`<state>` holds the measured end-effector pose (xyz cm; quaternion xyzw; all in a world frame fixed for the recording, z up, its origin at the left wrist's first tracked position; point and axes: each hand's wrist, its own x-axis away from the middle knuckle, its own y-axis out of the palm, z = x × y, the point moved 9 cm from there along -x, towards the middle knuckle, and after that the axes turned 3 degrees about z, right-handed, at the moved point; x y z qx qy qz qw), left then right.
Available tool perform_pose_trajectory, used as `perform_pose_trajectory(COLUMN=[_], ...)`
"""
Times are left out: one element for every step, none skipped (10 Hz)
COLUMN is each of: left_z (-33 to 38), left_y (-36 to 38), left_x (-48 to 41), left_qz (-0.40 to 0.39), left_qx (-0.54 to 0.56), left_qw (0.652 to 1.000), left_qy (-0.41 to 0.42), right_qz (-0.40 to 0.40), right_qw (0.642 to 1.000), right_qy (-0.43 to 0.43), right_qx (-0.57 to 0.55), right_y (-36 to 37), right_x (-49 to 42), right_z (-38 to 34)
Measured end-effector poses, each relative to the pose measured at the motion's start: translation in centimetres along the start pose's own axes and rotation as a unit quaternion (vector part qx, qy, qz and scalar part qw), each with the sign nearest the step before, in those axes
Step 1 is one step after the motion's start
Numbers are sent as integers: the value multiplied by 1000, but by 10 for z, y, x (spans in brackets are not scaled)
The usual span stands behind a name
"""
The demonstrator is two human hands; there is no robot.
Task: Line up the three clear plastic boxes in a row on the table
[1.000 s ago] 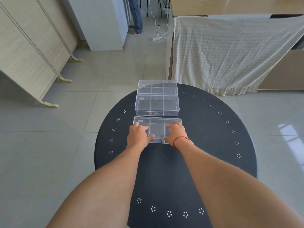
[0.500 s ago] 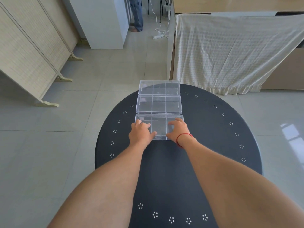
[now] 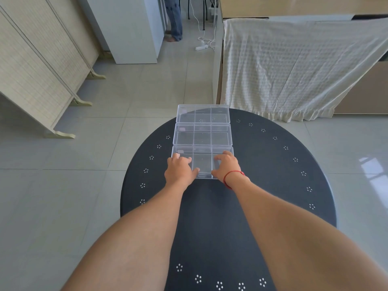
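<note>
Three clear plastic boxes with inner dividers lie in a line running away from me on the round black table (image 3: 273,185). The far box (image 3: 202,114) reaches the table's back edge. The middle box (image 3: 202,135) touches it. The near box (image 3: 202,162) lies against the middle one. My left hand (image 3: 180,170) rests on the near box's left part, fingers on the lid and thumb at its front edge. My right hand (image 3: 226,166), with a red string on the wrist, holds its right part the same way.
A folding screen (image 3: 37,70) stands on the tiled floor at the left, a white cabinet (image 3: 130,28) behind it. A cream cloth (image 3: 294,66) drapes over furniture at the back right. A person's legs (image 3: 174,19) and a power strip (image 3: 201,47) are far back.
Both hands have pushed the near box away from me; the gap to the middle box has closed and the two now touch.
</note>
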<state>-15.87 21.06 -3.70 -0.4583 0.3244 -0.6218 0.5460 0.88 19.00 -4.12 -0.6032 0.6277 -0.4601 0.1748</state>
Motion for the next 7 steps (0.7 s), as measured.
perform_pose_trajectory(left_z=[0,0,0,2,7,21,53], left_y=[0,0,0,2,-1,-5,2], left_x=[0,0,1,6,14,27,37], left_qz=[0,-1,-3,-6,6,44,48], left_qx=[-3,-7,-16,-25,-35,-40,-22], left_qw=[1000,1000,1000,1000,999,997,996], left_qy=[2,4,8,11,19,46,78], right_qz=[2,3,2,-11,-2,2,35], right_qw=[1000,1000,1000,999,999,1000,999], right_qy=[4,4,0,-14,-31,-24,6], right_qx=[-2,2,12,28,21,13,25], right_y=[0,0,1,3,0,-16,-43], right_x=[-1,-1,-1,3,9,23,31], right_z=[0,-1,-2,-5,-3,12,43])
